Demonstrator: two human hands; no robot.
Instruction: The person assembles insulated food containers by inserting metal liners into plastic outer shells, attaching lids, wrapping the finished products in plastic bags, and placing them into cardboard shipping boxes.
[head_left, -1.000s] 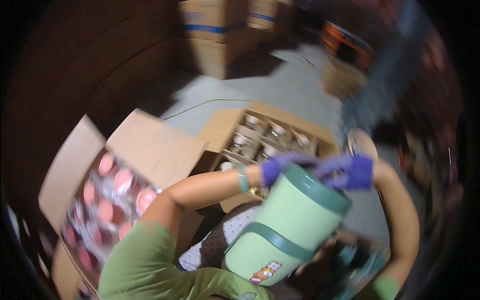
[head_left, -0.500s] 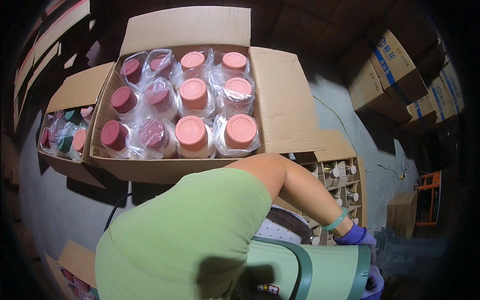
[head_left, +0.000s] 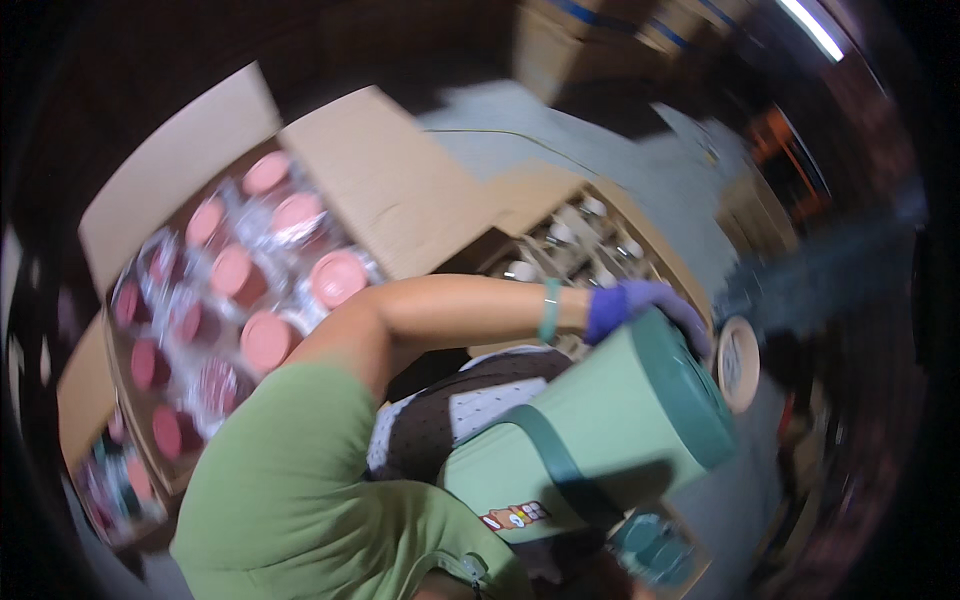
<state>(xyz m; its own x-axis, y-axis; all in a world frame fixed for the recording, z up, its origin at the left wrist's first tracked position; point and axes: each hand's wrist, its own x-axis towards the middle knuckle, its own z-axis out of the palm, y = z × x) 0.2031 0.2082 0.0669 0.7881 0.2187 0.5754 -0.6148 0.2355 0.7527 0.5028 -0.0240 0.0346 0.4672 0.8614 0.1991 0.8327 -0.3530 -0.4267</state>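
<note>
So the tub [head_left: 590, 430] is tilted right in front of the person, base by the green shirt [head_left: 290, 480], dark lid [head_left: 705, 410] pointing off to the right. Left hand [head_left: 650, 312], purple glove, is curved over the lid's far edge with fingers together; tips are hidden, so can't tell if it's actually gripping. Right hand's out of view. There's a band [head_left: 565, 460] round the tub and a cartoon sticker [head_left: 515, 516] near the base. Left of the arm, an open carton [head_left: 380, 180] of plastic-wrapped pink and maroon-lidded jars [head_left: 240, 275]; beyond the arm, white-capped bottles [head_left: 562, 233] in another box [head_left: 650, 240].
</note>
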